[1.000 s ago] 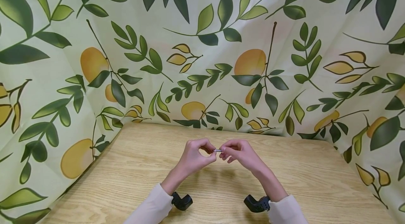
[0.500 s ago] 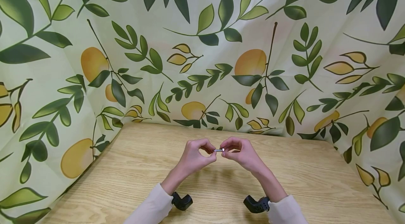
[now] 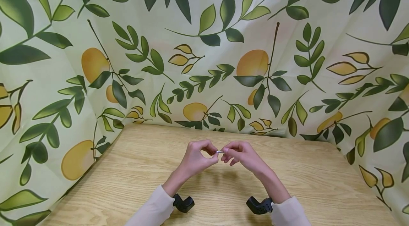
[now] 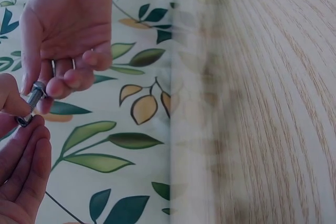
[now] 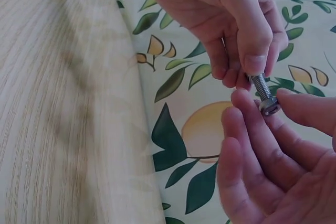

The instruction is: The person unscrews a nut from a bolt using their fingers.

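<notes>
Both hands meet above the table around a small silver bolt (image 5: 262,88). My left hand (image 3: 198,155) pinches a small ring-shaped nut (image 4: 23,121) at the bolt's threaded end, its thumb covering part of the shaft in the left wrist view. At the other end, the thumb and forefinger of my right hand (image 3: 243,155) hold the hex head, which shows a dark recess in the right wrist view. Bare thread runs between the two grips. The right hand's other fingers are loosely bent beneath the head, touching nothing.
A light wood-grain table (image 3: 134,176) lies below the hands. Behind and on both sides hangs a pale cloth (image 3: 204,62) printed with leaves and orange fruit. Black wrist mounts (image 3: 184,203) sit at both sleeve cuffs.
The right thumb and fingers shifted back from the bolt head half a second ago, baring it, and now cover it again as they did one second ago. The left hand has stayed still.
</notes>
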Available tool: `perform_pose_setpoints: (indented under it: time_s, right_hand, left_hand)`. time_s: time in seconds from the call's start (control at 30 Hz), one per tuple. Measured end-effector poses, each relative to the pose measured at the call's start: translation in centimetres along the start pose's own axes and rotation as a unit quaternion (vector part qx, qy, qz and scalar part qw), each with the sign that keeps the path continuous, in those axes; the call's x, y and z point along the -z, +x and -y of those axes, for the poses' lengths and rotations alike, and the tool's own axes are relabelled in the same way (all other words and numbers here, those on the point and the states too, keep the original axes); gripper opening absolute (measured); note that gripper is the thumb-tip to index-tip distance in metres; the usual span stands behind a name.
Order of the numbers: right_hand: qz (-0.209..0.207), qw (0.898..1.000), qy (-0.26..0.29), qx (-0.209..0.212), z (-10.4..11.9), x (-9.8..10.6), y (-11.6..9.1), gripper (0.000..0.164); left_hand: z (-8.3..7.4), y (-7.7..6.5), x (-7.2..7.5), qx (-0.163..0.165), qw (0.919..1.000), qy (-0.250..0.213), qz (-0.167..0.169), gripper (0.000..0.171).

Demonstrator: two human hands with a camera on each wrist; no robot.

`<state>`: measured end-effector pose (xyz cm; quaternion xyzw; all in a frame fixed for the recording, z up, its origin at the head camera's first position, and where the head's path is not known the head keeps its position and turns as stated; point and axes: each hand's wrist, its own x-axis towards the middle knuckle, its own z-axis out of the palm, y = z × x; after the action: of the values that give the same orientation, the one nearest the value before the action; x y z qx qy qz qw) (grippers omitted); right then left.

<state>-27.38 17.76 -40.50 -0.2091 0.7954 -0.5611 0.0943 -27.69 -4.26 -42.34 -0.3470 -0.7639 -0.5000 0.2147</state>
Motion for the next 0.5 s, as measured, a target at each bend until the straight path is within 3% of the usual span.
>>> perform_pose_setpoints:
  time_s: [0.5]
  right_hand:
    - [-0.059,0.997,-0.025,0.032,0.3,-0.61,-0.16,0.021]
  left_hand:
    - [0.04,-0.07,0.07,0.012,0.9999,-0.008,0.005,0.012]
